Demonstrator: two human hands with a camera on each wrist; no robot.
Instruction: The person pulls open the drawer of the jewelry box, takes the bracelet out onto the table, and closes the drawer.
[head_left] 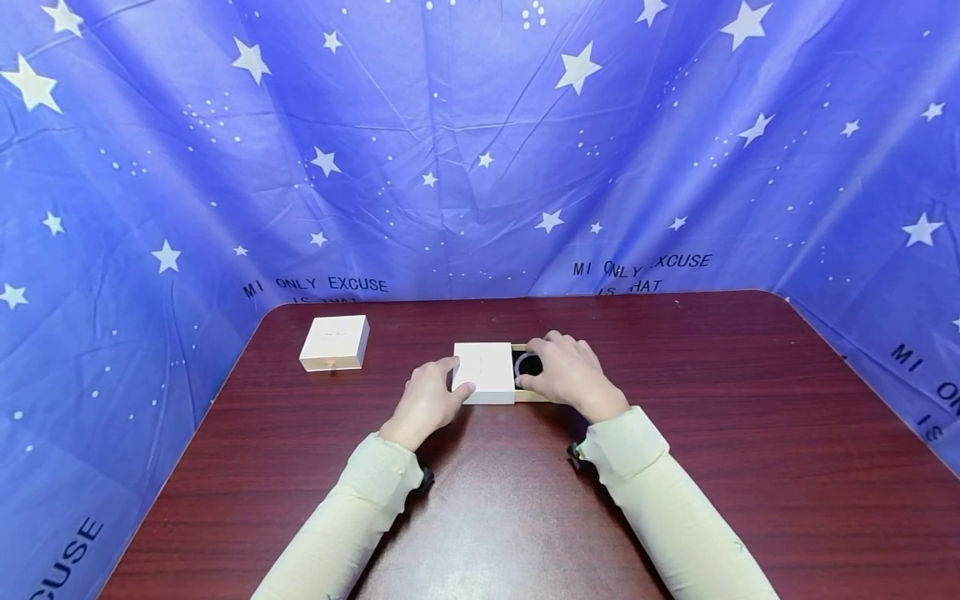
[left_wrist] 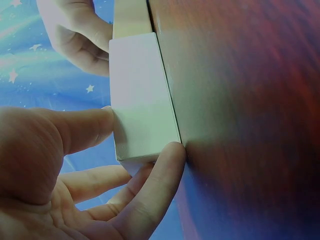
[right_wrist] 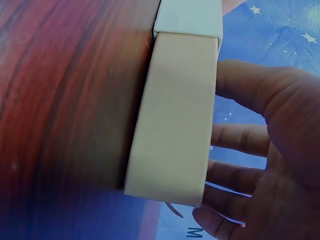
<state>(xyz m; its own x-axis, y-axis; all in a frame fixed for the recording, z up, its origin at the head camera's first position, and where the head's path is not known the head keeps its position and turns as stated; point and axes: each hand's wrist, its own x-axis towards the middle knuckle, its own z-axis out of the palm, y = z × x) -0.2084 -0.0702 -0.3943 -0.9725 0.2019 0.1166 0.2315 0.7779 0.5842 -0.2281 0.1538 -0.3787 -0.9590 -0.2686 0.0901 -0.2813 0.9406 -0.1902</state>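
Observation:
A white sliding box (head_left: pixel 483 371) lies at the middle of the table, its cream drawer (right_wrist: pixel 170 120) pulled partway out to the right. My left hand (head_left: pixel 429 402) grips the closed end of the white sleeve, with thumb and fingers around its corners. Inside the drawer, on black lining, is a pale ring-shaped bangle (head_left: pixel 518 363). Over the drawer, my right hand (head_left: pixel 572 372) reaches in, thumb and fingers curled about the bangle's edges. In the right wrist view its thumb tip and some fingertips are hidden behind the drawer wall.
A second white box (head_left: pixel 335 341) with a small pull tab stands at the table's back left, its drawer pushed in. The dark red wooden table (head_left: pixel 480 500) meets a blue star-printed curtain (head_left: pixel 450 167) at the back and sides.

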